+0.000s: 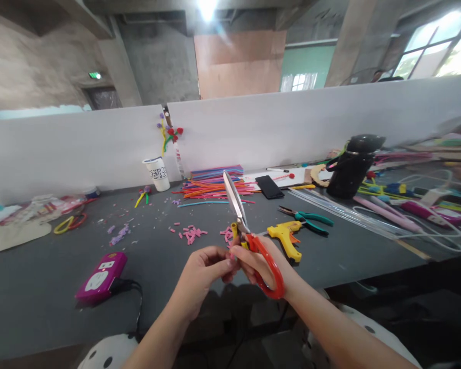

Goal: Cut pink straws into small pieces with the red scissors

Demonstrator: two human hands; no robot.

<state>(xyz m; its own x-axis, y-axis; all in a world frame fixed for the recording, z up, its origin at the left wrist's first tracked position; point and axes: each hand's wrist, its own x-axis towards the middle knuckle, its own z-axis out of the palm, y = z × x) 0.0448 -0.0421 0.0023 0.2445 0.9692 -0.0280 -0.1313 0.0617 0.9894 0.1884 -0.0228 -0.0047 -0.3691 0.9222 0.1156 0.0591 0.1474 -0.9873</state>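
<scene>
My right hand (267, 264) holds scissors (268, 266) by their red handles, with the blades pointing up and away. Close against it, my left hand (209, 266) has thumb and fingers pinched together at a small pink piece (233, 256). The fingertips of both hands meet there and partly hide it. Something yellow (234, 229) shows beside the scissors' pivot; its shape is unclear. Just beyond my hands, short pink pieces (192, 234) lie in a loose pile on the dark table (153, 261), with more of them near the scissors.
A yellow glue gun (286, 238) and green-handled pliers (311, 220) lie to the right. Behind are colourful pipe cleaners (215, 187), a phone (269, 187), a white cup (157, 174) and a black jug (351, 169). A purple power box (103, 277) sits left. Another person's hand is at far right.
</scene>
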